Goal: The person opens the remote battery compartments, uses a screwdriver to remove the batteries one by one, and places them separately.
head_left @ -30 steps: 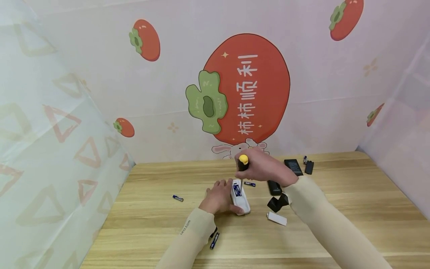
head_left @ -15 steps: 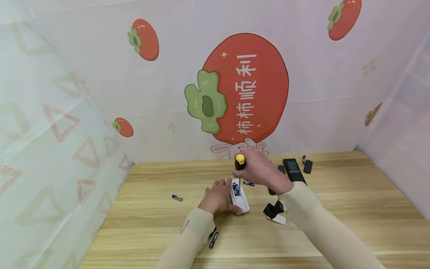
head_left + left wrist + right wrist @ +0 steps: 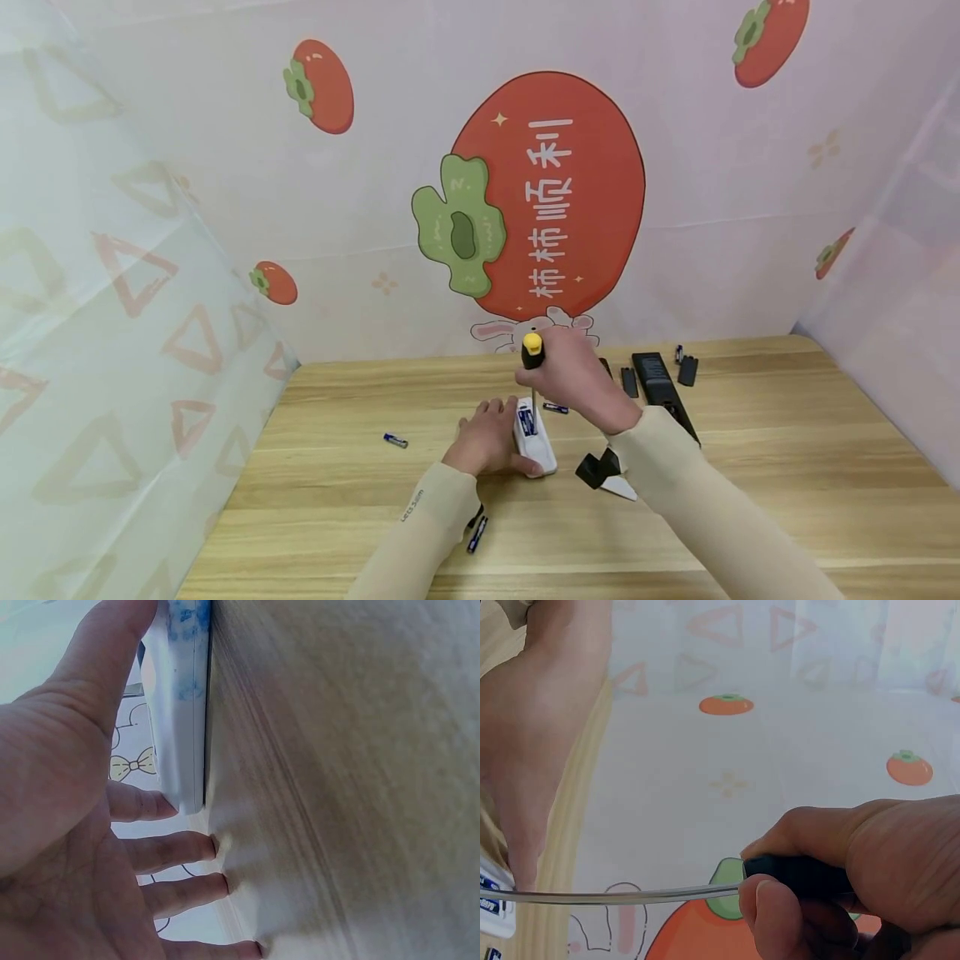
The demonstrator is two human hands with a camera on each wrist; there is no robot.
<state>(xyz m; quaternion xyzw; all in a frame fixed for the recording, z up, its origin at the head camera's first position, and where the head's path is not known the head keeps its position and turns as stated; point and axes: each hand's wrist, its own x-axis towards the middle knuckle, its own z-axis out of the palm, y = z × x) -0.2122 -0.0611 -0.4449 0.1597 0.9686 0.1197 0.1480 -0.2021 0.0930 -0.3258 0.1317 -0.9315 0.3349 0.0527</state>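
A white remote control (image 3: 538, 457) lies on the table with its battery compartment facing up, and blue batteries (image 3: 527, 422) sit in it. My left hand (image 3: 489, 440) holds the remote from the left, thumb at its near end and index fingertip at the far end. The other left fingertips rest on the wood in the left wrist view. My right hand (image 3: 576, 372) grips the black handle of a screwdriver (image 3: 795, 876), whose yellow cap points up. Its metal shaft (image 3: 534, 408) runs down to the right side of the battery compartment.
Loose batteries lie beyond the remote (image 3: 556, 408), at the left (image 3: 396, 441) and near the left sleeve (image 3: 477, 535). A black remote (image 3: 654, 375) and dark covers (image 3: 687, 371) are at the back right. The right sleeve partly hides a white cover (image 3: 621, 488).
My right hand and the screwdriver have shifted slightly left, with the handle standing more upright. The right forearm uncovers more of the black remote. The left hand and white remote stay put.
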